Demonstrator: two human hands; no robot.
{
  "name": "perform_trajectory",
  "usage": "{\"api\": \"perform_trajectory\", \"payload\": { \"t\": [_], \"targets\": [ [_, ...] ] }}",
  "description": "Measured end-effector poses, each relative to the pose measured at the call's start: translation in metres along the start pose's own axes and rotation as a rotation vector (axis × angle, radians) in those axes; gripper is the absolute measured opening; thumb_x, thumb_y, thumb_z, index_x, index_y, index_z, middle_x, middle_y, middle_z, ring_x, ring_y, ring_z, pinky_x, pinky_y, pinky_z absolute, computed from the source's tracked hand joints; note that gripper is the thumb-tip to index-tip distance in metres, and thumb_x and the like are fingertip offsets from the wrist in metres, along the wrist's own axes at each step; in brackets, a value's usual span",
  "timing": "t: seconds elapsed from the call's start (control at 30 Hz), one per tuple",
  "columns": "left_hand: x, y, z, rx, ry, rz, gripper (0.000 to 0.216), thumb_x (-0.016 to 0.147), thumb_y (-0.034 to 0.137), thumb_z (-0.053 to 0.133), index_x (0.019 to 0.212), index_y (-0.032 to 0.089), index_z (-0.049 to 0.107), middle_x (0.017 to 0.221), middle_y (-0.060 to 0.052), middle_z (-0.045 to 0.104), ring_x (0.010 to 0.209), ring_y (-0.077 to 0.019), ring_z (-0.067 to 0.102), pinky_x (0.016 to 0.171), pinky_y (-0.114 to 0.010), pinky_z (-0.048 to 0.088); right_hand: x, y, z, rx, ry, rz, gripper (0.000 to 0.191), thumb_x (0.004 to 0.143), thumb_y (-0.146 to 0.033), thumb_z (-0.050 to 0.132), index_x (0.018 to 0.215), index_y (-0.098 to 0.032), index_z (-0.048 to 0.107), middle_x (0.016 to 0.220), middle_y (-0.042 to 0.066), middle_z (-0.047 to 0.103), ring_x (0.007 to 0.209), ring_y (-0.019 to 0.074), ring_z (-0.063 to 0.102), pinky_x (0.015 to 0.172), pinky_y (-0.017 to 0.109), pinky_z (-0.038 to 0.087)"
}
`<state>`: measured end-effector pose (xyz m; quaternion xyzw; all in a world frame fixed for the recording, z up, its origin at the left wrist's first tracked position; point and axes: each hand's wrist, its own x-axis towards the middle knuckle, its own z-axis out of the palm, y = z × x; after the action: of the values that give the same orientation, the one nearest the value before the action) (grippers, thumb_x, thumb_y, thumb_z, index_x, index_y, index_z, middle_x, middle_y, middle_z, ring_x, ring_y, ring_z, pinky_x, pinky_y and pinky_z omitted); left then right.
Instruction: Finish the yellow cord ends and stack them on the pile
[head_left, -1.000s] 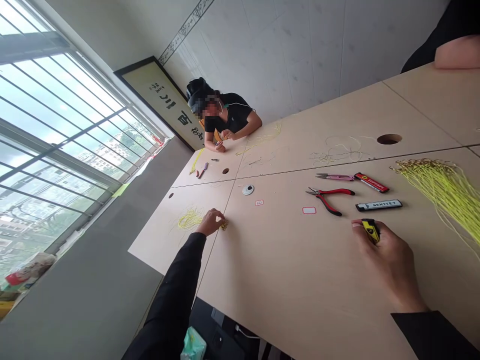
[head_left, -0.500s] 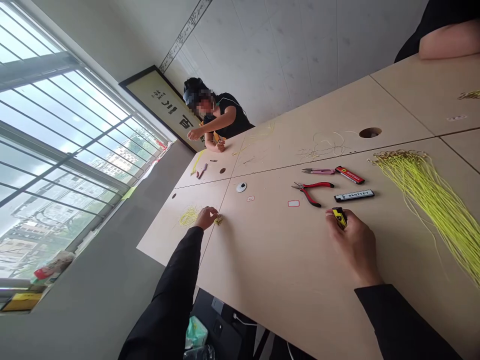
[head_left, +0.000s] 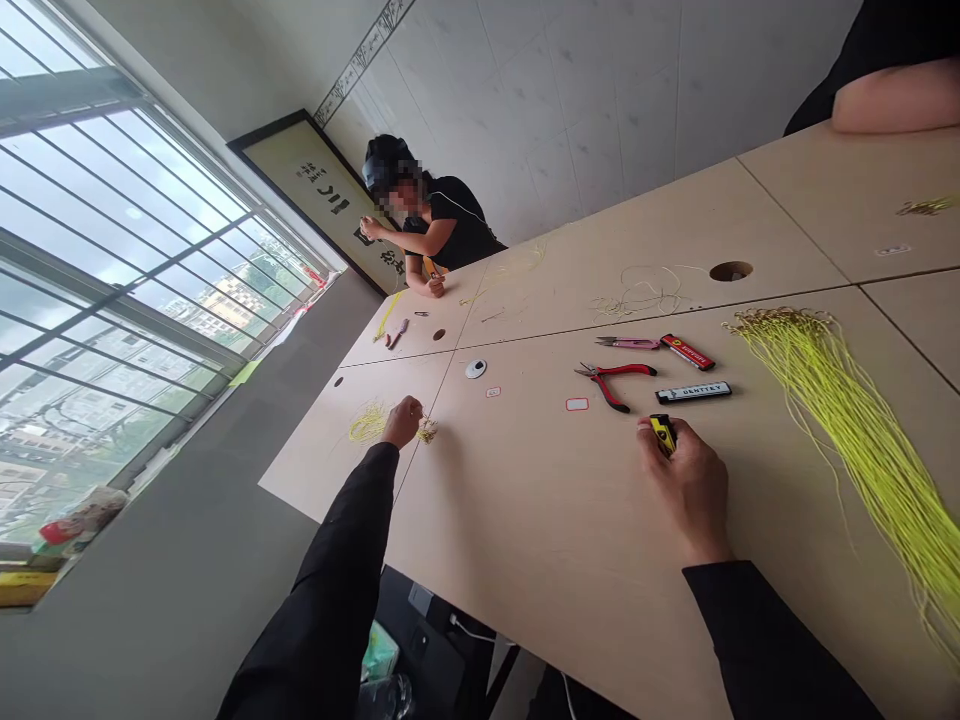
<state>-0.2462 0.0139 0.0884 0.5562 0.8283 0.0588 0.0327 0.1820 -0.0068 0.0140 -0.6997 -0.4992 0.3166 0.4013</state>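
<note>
across the pale wooden table (head_left: pixel 525 520), a yellow-and-black lighter (head_left: pixel 663 435) is held closed in the right hand (head_left: pixel 686 490), a small yellow cord tuft (head_left: pixel 427 431) is pinched by the left hand (head_left: pixel 402 421), and a long yellow cord bundle (head_left: pixel 847 430) is left lying untouched, with plenty remaining!

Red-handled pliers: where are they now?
In the head view, the red-handled pliers lie on the table above the person's right hand, between the red-bordered label and the black BENTLEY lighter.
</note>
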Motion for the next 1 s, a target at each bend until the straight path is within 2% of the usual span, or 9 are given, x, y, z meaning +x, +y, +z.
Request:
{"api": "perform_trajectory", "payload": {
  "t": [0.17,0.37,0.6,0.7,0.8,0.9,1.0],
  "targets": [
    [-0.008,-0.004,0.005,-0.048,0.011,-0.017,0.014,0.089,0.016,0.046,0.09,0.02,0.058,0.078,-0.005,0.074,0.078,-0.0195,0.067,0.072,-0.03,0.047,0.0,0.0,-0.001,-0.009,-0.003,0.0,0.033,0.083,-0.05,0.045,0.081,-0.02,0.059,0.068,0.008,0.062,0.062,0.0223,0.05,0.058,0.029,0.031],
    [-0.014,-0.008,0.003,-0.073,0.079,-0.017,0.01,0.084,0.018,0.05,0.079,0.021,0.057,0.093,-0.007,0.073,0.083,-0.0197,0.066,0.077,-0.031,0.049,0.001,0.002,0.001,-0.002,0.012,-0.018,0.033,0.085,-0.045,0.048,0.088,-0.019,0.067,0.073,0.01,0.065,0.064,0.0227,0.053,0.059,0.029,0.031],
    [-0.02,-0.002,0.007,-0.131,0.125,-0.02,0.008,0.083,0.019,0.05,0.078,0.02,0.056,0.085,-0.007,0.07,0.08,-0.0203,0.065,0.074,-0.031,0.049,0.002,0.001,0.001,-0.06,0.024,-0.024,0.03,0.085,-0.043,0.049,0.086,-0.019,0.067,0.074,0.011,0.067,0.066,0.0239,0.055,0.059,0.029,0.031],
    [-0.023,-0.003,0.008,-0.152,0.151,-0.01,0.01,0.086,0.021,0.047,0.083,0.02,0.056,0.094,-0.009,0.071,0.083,-0.0207,0.065,0.077,-0.032,0.049,0.003,0.002,0.002,-0.081,0.038,-0.038,0.03,0.084,-0.04,0.05,0.089,-0.018,0.069,0.076,0.011,0.068,0.068,0.0245,0.055,0.06,0.03,0.031],
    [-0.024,-0.005,0.003,-0.168,0.166,-0.008,0.013,0.088,0.021,0.043,0.091,0.019,0.055,0.101,-0.011,0.071,0.082,-0.0201,0.066,0.077,-0.033,0.049,0.004,0.004,0.003,-0.086,0.057,-0.066,0.03,0.084,-0.04,0.05,0.088,-0.018,0.069,0.075,0.011,0.067,0.067,0.0244,0.055,0.06,0.03,0.032],
    [-0.024,-0.006,-0.008,-0.179,0.115,0.029,0.011,0.089,0.019,0.043,0.089,0.019,0.055,0.091,-0.007,0.072,0.07,-0.017,0.063,0.069,-0.031,0.048,0.004,0.007,0.004,-0.09,0.072,-0.088,0.03,0.083,-0.041,0.05,0.085,-0.018,0.069,0.071,0.01,0.065,0.065,0.0241,0.053,0.059,0.031,0.032],
    [-0.024,-0.003,-0.026,-0.168,0.108,0.079,0.01,0.088,0.016,0.045,0.084,0.02,0.053,0.08,-0.004,0.07,0.066,-0.0157,0.061,0.066,-0.029,0.046,0.004,0.007,0.003,-0.089,0.07,-0.088,0.031,0.081,-0.043,0.05,0.083,-0.018,0.068,0.069,0.01,0.063,0.065,0.0244,0.052,0.059,0.031,0.032]
  ]
}}
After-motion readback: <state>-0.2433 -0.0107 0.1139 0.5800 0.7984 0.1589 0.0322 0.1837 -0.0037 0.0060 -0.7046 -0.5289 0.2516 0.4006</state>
